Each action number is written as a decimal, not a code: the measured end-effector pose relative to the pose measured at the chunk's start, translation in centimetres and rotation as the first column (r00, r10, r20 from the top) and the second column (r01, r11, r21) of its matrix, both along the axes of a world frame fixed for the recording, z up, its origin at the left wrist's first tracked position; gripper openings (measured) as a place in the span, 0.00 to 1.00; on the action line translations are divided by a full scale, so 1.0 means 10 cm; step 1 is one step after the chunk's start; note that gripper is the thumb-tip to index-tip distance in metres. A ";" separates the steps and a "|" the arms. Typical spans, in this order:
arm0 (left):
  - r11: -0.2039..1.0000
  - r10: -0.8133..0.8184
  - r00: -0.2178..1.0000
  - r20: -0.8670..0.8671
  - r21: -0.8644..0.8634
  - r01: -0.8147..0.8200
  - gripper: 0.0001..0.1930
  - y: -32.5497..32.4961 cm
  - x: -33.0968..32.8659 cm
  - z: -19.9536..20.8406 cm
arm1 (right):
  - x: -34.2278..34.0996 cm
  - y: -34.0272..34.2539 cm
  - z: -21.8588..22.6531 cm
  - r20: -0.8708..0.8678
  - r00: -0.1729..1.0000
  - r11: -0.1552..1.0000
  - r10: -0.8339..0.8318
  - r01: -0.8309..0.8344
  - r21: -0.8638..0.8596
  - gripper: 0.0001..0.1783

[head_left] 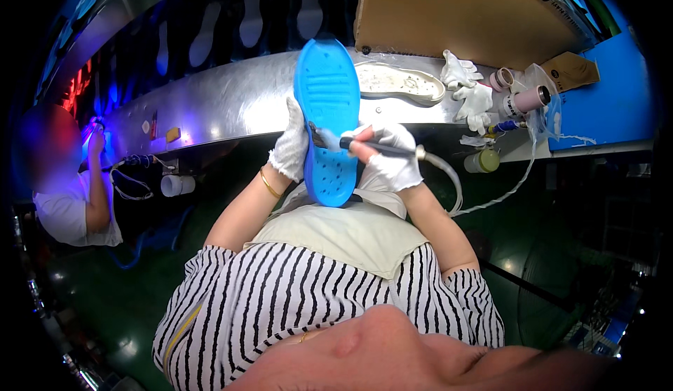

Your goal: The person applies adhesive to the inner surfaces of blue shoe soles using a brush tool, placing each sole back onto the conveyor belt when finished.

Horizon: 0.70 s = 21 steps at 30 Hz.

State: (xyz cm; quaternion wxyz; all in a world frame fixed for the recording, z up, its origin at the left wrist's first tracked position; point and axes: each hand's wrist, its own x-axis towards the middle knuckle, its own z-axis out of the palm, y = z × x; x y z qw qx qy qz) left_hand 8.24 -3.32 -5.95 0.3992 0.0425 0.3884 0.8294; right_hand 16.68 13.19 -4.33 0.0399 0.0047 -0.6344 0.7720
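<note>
While the left hand gripped the upright blue sole, its long axis near-to-far, the right hand clasped a brush against it.

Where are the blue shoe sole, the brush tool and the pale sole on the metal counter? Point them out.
blue shoe sole (327, 96): head view, on its ridged upper half, above the left hand.
brush tool (378, 146): head view, on the dark handle gripped by the right hand.
pale sole (396, 82): head view, on its middle.

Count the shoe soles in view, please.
2: a blue sole held in the left hand, and a white sole lying on the metal bench behind. Others may be hidden.
</note>
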 end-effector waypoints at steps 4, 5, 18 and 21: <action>0.959 0.032 0.999 0.004 0.280 -0.032 0.53 0.18 -0.18 0.16 | -0.19 0.01 0.15 -0.283 0.953 0.955 -0.109 0.180 0.236 0.06; 0.955 0.049 0.999 0.021 0.293 -0.053 0.53 0.21 -0.28 0.11 | -0.24 -0.01 0.19 -0.419 0.905 0.932 -0.078 0.216 0.292 0.06; 0.790 0.222 0.959 -0.175 0.609 -0.071 0.59 0.17 -0.79 0.35 | -0.32 -0.03 0.38 -0.087 0.995 0.996 0.043 -0.036 0.087 0.06; 0.781 0.187 0.966 -0.179 0.623 -0.036 0.60 0.13 -0.85 0.32 | -0.39 0.00 0.29 -0.213 0.973 0.990 -0.088 0.062 -0.126 0.03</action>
